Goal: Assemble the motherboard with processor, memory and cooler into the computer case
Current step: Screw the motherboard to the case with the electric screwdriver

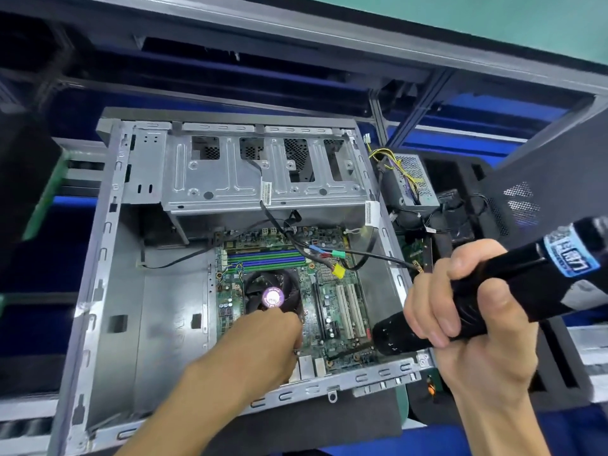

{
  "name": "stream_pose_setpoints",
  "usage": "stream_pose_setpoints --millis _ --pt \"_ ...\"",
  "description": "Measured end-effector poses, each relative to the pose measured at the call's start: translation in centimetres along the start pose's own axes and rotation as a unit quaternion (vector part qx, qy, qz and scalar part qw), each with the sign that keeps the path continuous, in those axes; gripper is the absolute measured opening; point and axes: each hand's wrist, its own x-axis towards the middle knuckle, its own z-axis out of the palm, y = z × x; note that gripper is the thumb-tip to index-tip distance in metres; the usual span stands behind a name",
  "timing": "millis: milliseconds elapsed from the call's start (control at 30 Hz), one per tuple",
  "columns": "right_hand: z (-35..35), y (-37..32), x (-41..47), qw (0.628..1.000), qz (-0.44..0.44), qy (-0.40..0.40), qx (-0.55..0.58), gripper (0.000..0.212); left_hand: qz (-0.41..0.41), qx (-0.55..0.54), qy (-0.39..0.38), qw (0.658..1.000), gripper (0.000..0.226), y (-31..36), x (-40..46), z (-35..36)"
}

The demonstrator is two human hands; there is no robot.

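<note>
Right hand [460, 301] grips a black screwdriver [493, 284]; left hand's [263, 343] grip is unclear, over the case [108, 324] on a dark mat [345, 419].

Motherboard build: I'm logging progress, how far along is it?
Done: the green motherboard lies in the grey metal case with the black cooler fan and memory sticks fitted. In hand: the right hand grips a black electric screwdriver; the left hand rests near the cooler. Left: loose cables.
</note>
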Motion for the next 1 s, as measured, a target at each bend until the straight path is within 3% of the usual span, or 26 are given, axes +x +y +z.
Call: stream_pose_setpoints --millis 400,1000 --pt "0.0 0.7 -0.4 1.0 0.014 0.003 -0.018 0.035 -0.01 0.044 -0.038 0.998 0.026 0.5 0.2 -0.1" --pt "-0.1 2.0 -0.3 0.999 0.018 0.003 -0.031 0.032 0.0 0.043 -0.014 0.999 0.026 0.2 0.3 0.1"
